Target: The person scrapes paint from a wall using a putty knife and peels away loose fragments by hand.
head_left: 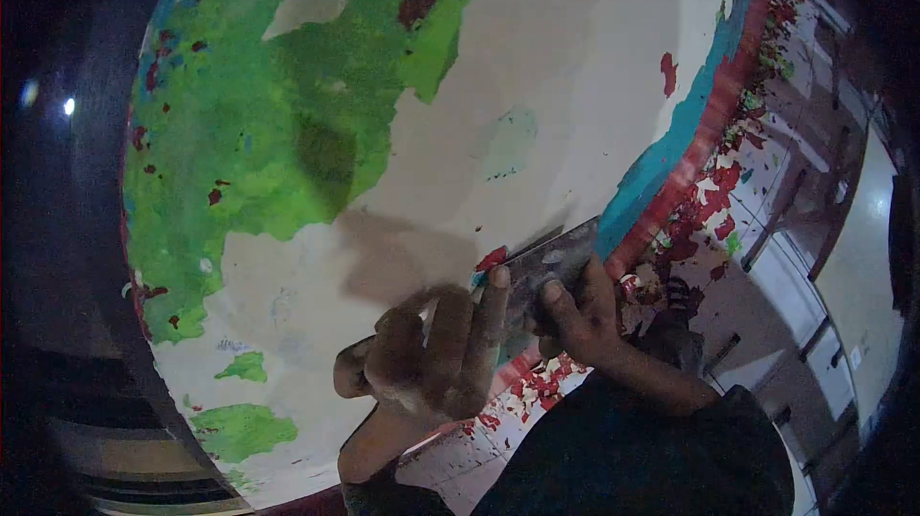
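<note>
A large rounded surface (537,66) has bare off-white areas, green paint and a teal and red edge. My right hand (586,317) grips a flat grey metal scraper plate (551,262), its thumb on the near face. At the plate's left end, my left hand (431,353) has several curled fingers, with one straighter finger pressed on the plate. The plate's long edge lies against the off-white surface near the teal band. By that fingertip is a small red flake (494,257).
Red, white and green paint flakes (700,205) litter the tiled floor (767,315) on the right and below the edge. A foot in a sandal (678,296) shows beneath the rim. Farther right stands a pale curved panel (862,238).
</note>
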A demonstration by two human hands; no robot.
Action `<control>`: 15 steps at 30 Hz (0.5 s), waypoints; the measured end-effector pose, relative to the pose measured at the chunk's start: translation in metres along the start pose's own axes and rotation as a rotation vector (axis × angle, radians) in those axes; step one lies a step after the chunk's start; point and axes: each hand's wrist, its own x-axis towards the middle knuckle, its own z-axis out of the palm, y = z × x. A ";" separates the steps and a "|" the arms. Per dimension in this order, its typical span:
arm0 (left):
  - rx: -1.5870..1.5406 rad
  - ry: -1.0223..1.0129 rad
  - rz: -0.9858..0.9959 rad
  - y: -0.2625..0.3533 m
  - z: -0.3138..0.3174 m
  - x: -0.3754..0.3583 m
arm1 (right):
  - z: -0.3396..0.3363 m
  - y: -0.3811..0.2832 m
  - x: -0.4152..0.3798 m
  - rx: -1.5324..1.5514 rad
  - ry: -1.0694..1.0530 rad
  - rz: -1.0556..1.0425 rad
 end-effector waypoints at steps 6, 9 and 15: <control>-0.256 0.179 -0.060 -0.001 0.003 -0.007 | -0.003 0.001 -0.005 -0.103 0.104 0.061; -0.122 0.127 -0.049 -0.004 0.009 -0.014 | -0.002 -0.003 -0.004 -0.114 0.099 0.031; 0.039 0.087 0.059 -0.009 0.006 -0.009 | 0.006 -0.020 -0.007 -0.087 0.089 0.137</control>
